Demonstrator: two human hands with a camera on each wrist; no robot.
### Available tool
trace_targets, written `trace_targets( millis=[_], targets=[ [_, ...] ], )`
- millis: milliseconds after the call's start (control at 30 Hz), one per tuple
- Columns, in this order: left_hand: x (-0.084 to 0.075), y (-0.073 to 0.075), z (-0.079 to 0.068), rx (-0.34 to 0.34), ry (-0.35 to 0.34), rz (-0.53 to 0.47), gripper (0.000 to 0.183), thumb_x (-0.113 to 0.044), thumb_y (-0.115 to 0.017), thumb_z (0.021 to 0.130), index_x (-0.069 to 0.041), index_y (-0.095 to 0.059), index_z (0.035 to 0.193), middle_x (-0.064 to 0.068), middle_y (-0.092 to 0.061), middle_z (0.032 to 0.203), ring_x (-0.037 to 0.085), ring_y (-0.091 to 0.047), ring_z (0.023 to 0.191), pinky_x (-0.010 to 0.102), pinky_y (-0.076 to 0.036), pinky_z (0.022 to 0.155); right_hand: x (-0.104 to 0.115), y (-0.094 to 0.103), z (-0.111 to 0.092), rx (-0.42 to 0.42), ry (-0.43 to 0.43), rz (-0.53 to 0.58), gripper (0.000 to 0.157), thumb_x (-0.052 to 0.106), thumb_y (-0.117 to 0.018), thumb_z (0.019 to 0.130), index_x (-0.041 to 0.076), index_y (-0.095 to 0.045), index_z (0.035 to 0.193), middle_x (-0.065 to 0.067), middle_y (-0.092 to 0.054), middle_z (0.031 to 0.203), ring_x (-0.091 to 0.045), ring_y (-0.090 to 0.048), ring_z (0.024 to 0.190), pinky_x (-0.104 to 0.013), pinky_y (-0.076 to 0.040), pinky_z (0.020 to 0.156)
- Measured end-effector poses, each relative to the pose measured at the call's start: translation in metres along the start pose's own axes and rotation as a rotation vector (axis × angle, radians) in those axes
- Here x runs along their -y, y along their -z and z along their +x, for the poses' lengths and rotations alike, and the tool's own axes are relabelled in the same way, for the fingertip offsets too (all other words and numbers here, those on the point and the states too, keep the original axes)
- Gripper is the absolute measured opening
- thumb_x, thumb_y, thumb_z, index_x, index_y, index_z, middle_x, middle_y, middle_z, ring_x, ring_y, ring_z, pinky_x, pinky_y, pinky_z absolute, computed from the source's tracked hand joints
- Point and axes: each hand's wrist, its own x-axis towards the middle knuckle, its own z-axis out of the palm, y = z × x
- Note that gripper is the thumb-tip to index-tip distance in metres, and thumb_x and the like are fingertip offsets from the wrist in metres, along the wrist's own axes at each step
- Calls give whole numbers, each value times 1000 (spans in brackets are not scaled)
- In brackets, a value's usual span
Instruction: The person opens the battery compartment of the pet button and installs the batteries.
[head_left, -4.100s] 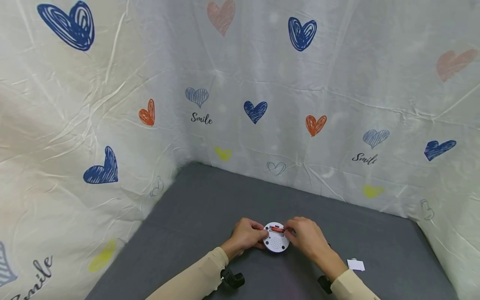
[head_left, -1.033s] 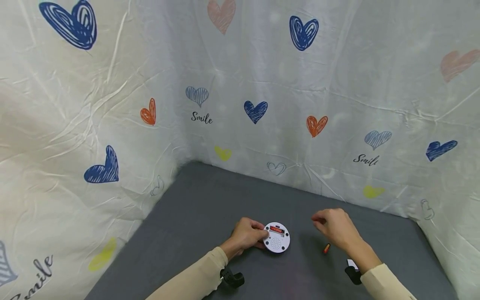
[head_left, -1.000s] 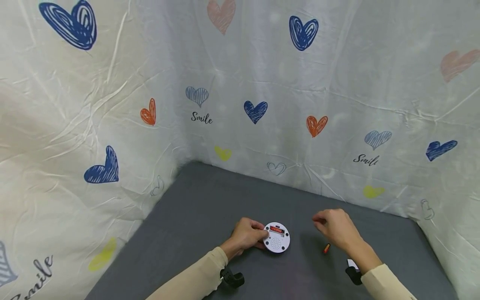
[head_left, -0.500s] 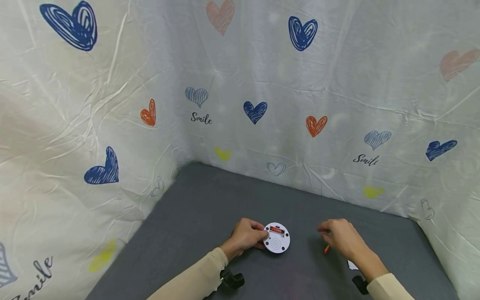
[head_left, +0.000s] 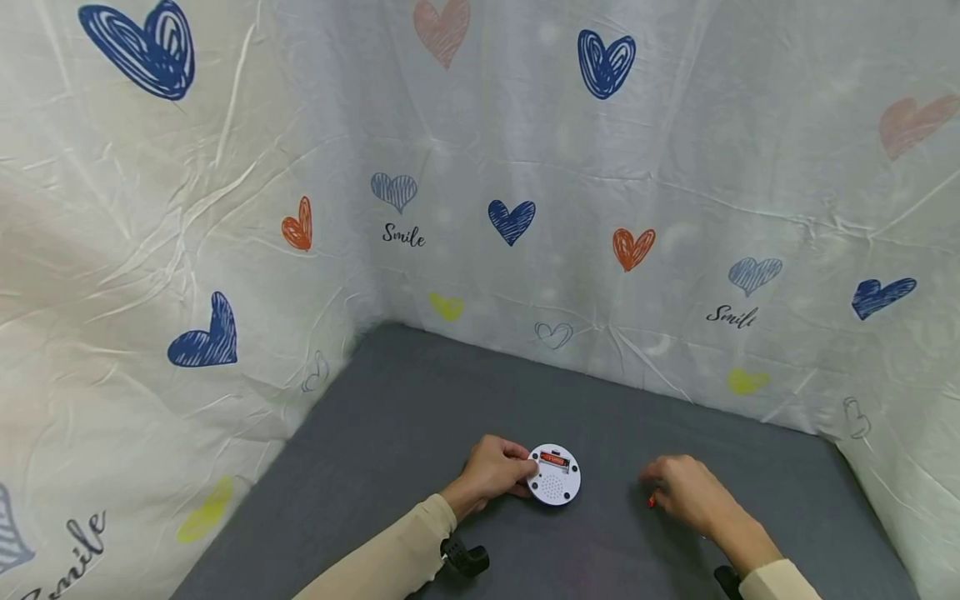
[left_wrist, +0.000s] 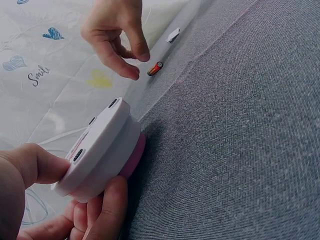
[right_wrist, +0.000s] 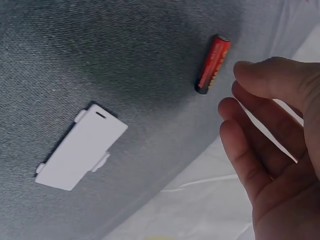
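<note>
My left hand (head_left: 491, 469) grips the edge of a round white device (head_left: 557, 490), thumb on its flat face and fingers beneath. That face has dark feet, a grid of small holes and a battery slot holding a red battery (head_left: 554, 460). In the left wrist view, the device's far side shows a pink part (left_wrist: 134, 159). A loose red-and-black battery (right_wrist: 213, 65) lies on the grey cloth. Just above it hovers my right hand (head_left: 690, 492), thumb and fingers loosely bent and apart, the battery outside them in the right wrist view.
A white battery cover (right_wrist: 80, 147) with small tabs lies on the grey cloth near the loose battery. The grey surface (head_left: 450, 383) ends at a white curtain (head_left: 480, 150) printed with hearts, which rises at the back and both sides.
My right hand has left the device, where it was at the battery slot, and moved right, then down toward the loose battery. My left hand and the device have stayed put.
</note>
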Motion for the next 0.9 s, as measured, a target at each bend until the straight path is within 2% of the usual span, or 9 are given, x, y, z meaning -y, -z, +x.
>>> trace_targets(
  millis=[267,400,767,900],
  targets=[
    [1,3,0,3,6,0,21,-4,-79,90,6,-77,109,12,-79,91,19,-79,75,35,-70,66,-4,-8,-3,-7,75,-35,24,-3,-87,83,17,-86,96,2,-82,99,-24,-79,91,-38,-66,73],
    [1,4,-1,2,3,3,21,-4,-79,90,6,-78,109,12,-78,91,19,-79,75,36,-70,66,-3,-10,-6,-8,84,-22,25,-3,-86,84,19,-86,95,4,-81,97,-22,-78,89,-36,-66,71],
    [1,2,-2,-7,-9,8,21,-2,-78,89,6,-78,108,12,-78,91,20,-79,75,37,-70,66,-5,-12,-6,-4,62,-31,21,3,-90,85,20,-86,96,4,-82,99,-21,-78,91,-37,-67,75],
    [1,2,-2,-7,-3,7,22,-3,-78,89,7,-77,109,13,-78,92,20,-79,76,38,-71,67,-10,-15,-6,-10,80,-9,21,1,-89,85,20,-86,95,4,-82,97,-22,-78,90,-38,-67,74]
  ],
)
